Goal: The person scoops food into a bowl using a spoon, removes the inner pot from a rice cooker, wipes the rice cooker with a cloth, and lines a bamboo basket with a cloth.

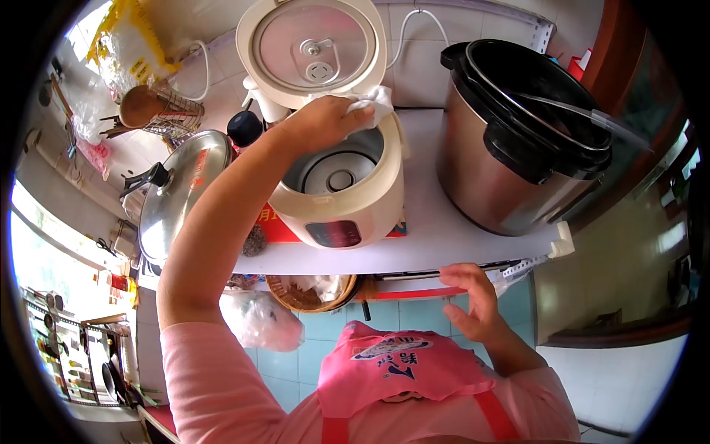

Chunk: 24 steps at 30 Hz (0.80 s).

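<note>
On the counter (421, 240), the rice cooker (355, 209) stands between the lidded pot (188, 170) on the left and the deep pot (488, 163) on the right, where a utensil (588, 113) extends over the rim. The rice cooker's lid (314, 52) is behind its opening. The cloth (379, 103) lies at its rear rim, and the basket (285, 296) sits below the counter's front edge.

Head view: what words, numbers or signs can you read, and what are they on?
"月1": red thing under the cooker, partly hidden.
Pink apron: upside-down characters, too warped to read surely.
Silver lid: red marks, too blurred.
Cooker's panel: marks too small.
Yellow bag: too blurred.
</note>
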Tool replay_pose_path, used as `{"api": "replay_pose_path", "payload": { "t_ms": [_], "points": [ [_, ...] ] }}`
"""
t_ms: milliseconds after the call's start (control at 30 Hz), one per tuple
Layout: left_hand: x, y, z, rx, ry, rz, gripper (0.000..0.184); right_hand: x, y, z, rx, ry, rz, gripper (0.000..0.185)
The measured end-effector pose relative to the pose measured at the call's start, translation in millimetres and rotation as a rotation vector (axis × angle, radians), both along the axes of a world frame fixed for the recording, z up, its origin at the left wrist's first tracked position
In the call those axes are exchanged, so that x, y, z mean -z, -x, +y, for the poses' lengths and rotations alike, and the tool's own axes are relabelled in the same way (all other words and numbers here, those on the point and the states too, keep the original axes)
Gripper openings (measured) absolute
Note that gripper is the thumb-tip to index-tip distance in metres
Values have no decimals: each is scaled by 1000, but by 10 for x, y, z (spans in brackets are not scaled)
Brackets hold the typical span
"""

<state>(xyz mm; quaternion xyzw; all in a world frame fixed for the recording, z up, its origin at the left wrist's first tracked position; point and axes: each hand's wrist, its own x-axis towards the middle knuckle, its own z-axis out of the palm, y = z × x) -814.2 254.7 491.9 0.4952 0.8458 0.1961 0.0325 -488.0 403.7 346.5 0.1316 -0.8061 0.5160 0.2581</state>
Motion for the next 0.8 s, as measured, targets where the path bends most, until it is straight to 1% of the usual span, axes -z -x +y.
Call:
{"api": "replay_pose_path", "payload": {
  "t_ms": [33, 67, 133, 167, 233, 267, 333, 467, 533, 600, 667, 700, 800],
  "points": [
    [35, -28, 34, 56, -69, 47, 63, -21, -14, 8, 5, -9, 1, 38],
    [43, -31, 54, 61, -67, 44, 63, -32, -31, 14, 9, -18, 0, 38],
    [4, -63, 75, 17, 66, 75, 57, -32, -53, 29, 8, -10, 6, 38],
    [0, -91, 80, 17, 67, 76, 57, -31, -57, 33, 6, -3, 14, 38],
    [2, -203, 93, 142, -4, 105, 59, -28, -66, 34, 5, 6, 16, 39],
    [-3, -256, 87, 143, -2, 105, 59, -23, -80, 34, 6, 13, 16, 39],
    [-12, -388, 74, 174, -27, 191, 54, -28, -107, 50, 9, 5, 20, 40],
    [-33, -660, 36, 185, 20, 233, 49, -36, -137, 62, 14, 14, 38, 40],
    [-28, -793, -1, 256, 41, 326, 45, -32, -151, 54, 8, 29, 35, 40],
    [-45, -956, -62, 258, 51, 350, 45, -26, -164, 50, 3, 42, 35, 40],
    [-66, -1113, -115, 251, 111, 381, 45, -17, -189, 42, -34, 86, -8, 42],
    [-90, -1199, -147, 231, 183, 378, 48, -19, -196, 37, -36, 85, -6, 42],
    [-116, -1360, -284, 282, 175, 419, 53, -16, -203, 23, -55, 80, -3, 43]
  ]
}}
